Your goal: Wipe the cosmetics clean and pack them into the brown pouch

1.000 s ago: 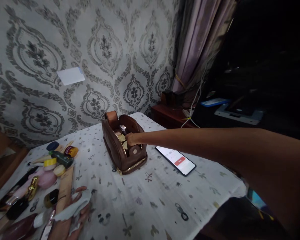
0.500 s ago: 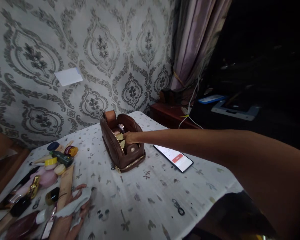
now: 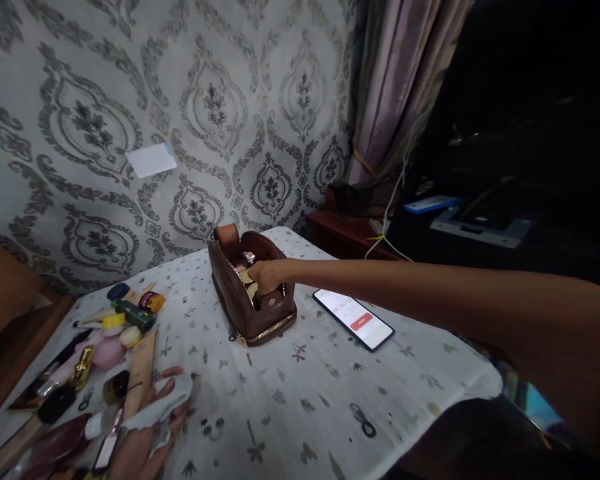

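Looks partway, tbh: a few items (image 3: 247, 275) are held in the brown bag (image 3: 229, 293) mid-frame, loads of cosmetics (image 3: 109, 353) are laid out lower left. Right hand (image 3: 269, 275) is tucked inside; its grip can't be told. White tissue (image 3: 167, 399) is clutched by the left hand (image 3: 140, 443), bottom left.

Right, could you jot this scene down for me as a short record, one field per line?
Right hand: reaches into the brown bag; its grip is hidden
Left hand: holds a white cloth or tissue, near a beige tube
Bag: upright, open at the top, on a patterned tablecloth
Phone: face up, right of the bag, screen lit
Left side: green bottle, pink round item, more loose items
Wall: ornate pattern, white sheet
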Demonstrator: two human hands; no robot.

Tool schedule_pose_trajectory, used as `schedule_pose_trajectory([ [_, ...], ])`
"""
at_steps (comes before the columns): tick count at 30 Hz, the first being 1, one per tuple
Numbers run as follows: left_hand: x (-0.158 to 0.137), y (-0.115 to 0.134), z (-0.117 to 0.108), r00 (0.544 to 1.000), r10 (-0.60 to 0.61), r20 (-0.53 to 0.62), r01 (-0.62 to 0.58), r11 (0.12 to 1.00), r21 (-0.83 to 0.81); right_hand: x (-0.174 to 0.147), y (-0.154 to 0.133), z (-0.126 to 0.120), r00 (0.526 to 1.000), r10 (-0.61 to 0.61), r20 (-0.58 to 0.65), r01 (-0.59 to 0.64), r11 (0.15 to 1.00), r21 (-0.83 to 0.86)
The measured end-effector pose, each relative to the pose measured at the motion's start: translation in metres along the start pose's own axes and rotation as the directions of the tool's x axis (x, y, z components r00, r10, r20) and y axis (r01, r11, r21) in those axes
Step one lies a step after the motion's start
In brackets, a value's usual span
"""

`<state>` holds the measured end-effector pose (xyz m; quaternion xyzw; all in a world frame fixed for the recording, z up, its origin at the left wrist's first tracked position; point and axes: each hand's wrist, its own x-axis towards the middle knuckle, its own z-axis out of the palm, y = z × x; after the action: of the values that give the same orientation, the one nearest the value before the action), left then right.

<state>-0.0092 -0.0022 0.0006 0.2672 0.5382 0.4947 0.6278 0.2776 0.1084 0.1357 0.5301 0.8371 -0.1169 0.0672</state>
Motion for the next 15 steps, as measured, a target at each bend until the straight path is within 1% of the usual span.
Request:
schedule_pose_trajectory([
  [3,0.000,-0.001,-0.001,0.999,-0.051,0.017,0.052,0.997,-0.049,-0.031,-0.006,-0.006,0.999,-0.032,0.034,0.034,0.997,-0.076],
  [5,-0.001,0.000,0.001,0.997,-0.068,0.029,0.069,0.996,-0.062,-0.056,-0.009,0.001,0.996,-0.070,0.047,0.075,0.993,-0.096],
  [6,-0.001,0.001,0.002,0.997,-0.070,0.041,0.073,0.995,-0.070,-0.067,-0.010,0.007,0.997,-0.079,0.025,0.081,0.991,-0.104],
  [8,-0.002,0.003,0.003,0.995,-0.069,0.075,0.075,0.994,-0.084,-0.086,-0.011,0.022,0.990,-0.120,-0.069,0.110,0.984,-0.140],
  [10,-0.002,0.005,0.005,0.993,-0.058,0.101,0.065,0.996,-0.067,-0.096,-0.011,0.037,0.972,-0.162,-0.168,0.134,0.977,-0.166],
  [12,-0.002,0.005,0.007,0.994,-0.028,0.102,0.031,0.999,-0.028,-0.098,-0.009,0.048,0.954,-0.178,-0.243,0.140,0.976,-0.166],
  [15,-0.003,0.002,0.011,0.991,0.040,0.131,-0.048,0.997,0.055,-0.093,-0.006,0.061,0.931,-0.142,-0.336,0.100,0.985,-0.141],
])
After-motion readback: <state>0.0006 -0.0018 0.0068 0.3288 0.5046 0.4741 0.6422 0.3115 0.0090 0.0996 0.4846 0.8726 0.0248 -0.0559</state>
